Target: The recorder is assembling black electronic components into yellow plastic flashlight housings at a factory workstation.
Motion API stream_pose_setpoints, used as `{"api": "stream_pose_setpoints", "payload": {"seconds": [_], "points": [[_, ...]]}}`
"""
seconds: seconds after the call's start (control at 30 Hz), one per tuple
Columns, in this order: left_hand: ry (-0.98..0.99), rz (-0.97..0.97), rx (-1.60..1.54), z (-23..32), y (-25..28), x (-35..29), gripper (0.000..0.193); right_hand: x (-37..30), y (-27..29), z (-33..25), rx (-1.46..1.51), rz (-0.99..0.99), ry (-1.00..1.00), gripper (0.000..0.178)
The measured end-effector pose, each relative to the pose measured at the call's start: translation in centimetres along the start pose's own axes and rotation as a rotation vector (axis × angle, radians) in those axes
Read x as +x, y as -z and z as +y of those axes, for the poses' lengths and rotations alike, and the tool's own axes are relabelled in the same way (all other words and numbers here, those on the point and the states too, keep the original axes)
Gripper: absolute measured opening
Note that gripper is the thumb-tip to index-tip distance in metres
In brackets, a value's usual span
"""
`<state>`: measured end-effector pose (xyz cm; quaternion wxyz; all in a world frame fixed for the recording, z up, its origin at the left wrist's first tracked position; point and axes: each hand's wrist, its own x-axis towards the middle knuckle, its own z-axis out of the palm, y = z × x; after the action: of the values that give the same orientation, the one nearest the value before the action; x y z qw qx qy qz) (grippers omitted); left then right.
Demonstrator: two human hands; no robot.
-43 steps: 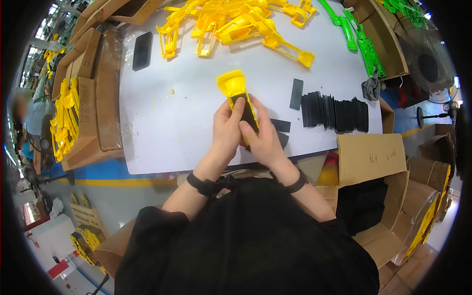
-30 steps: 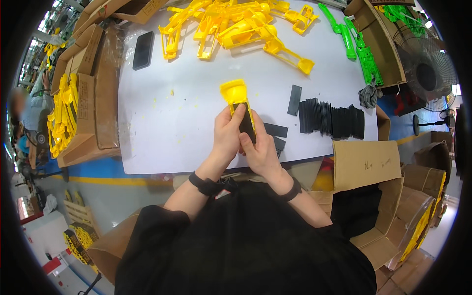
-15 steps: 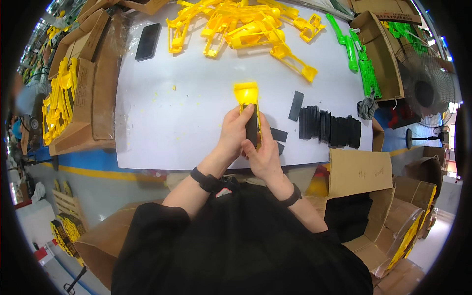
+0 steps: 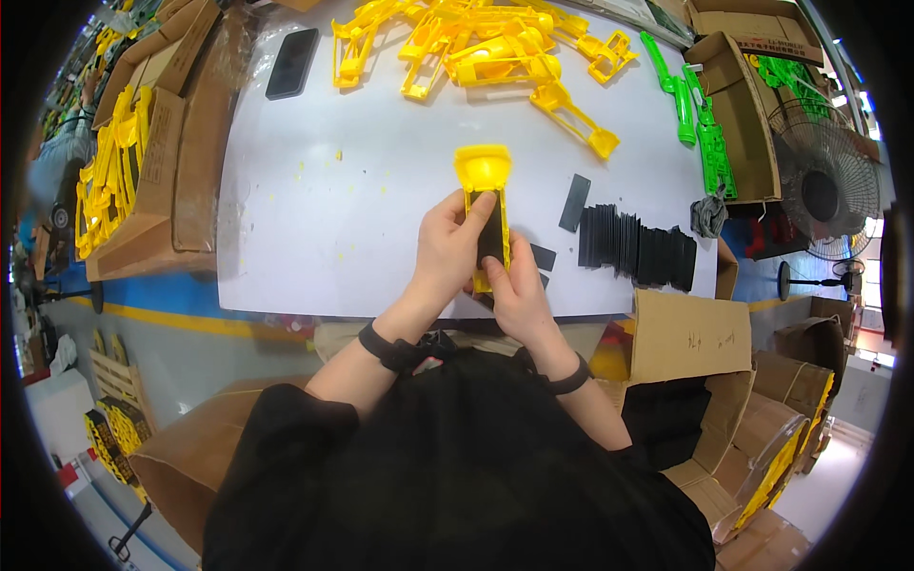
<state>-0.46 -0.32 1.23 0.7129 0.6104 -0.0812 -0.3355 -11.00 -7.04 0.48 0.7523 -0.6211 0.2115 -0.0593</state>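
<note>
Between my two hands is a yellow plastic part (image 4: pixel 484 168) with a flared end pointing away from me and a long frame below it. A thin black strip (image 4: pixel 489 234) lies within that frame. My left hand (image 4: pixel 446 244) grips the frame's left side, its thumb pressed on the upper part of the strip. My right hand (image 4: pixel 520 293) is closed round the lower right side, thumb on the strip's lower end. Fingers beneath the part are hidden. Just right of my hands, loose black strips (image 4: pixel 544 257) lie on the white table (image 4: pixel 314 228), partly covered by my right hand.
A row of stacked black strips (image 4: pixel 636 247) and a single strip (image 4: pixel 574 202) lie to the right. Yellow parts (image 4: pixel 505 67) are heaped at the back, with a phone (image 4: pixel 292 64) to their left. Green parts (image 4: pixel 714 152) and cardboard boxes (image 4: pixel 693 333) stand right; another box (image 4: pixel 157 190) is left.
My right thumb has moved up from the frame's lower end onto the black strip. The yellow part shows more of its frame now. The view has shifted slightly.
</note>
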Motion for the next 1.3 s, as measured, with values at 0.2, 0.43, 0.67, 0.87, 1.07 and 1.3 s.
{"api": "stream_pose_setpoints", "payload": {"seconds": [0.2,0.43,0.67,0.87,1.07,1.3], "points": [[0.160,0.004,-0.228,0.1,-0.3,-0.3,0.030,-0.2,-0.6,-0.2,-0.210,0.113,0.048,0.025],[0.096,-0.093,-0.126,0.0,-0.1,0.0,0.028,0.6,-0.9,1.3,-0.091,0.239,0.189,0.018],[-0.190,-0.164,0.437,-2.2,1.0,-1.6,0.020,2.2,0.1,2.8,0.039,0.303,0.247,0.015],[-0.014,0.053,0.271,-0.4,0.4,-0.5,0.033,1.0,-0.5,2.3,-0.014,0.176,0.122,0.017],[0.060,0.028,-0.178,-0.1,-1.2,0.3,0.033,1.4,-0.5,2.5,-0.152,0.228,0.263,0.017],[-0.167,-0.044,-0.052,-0.3,-1.4,0.7,0.033,2.0,-0.9,1.1,-0.066,0.326,0.368,0.017]]}}
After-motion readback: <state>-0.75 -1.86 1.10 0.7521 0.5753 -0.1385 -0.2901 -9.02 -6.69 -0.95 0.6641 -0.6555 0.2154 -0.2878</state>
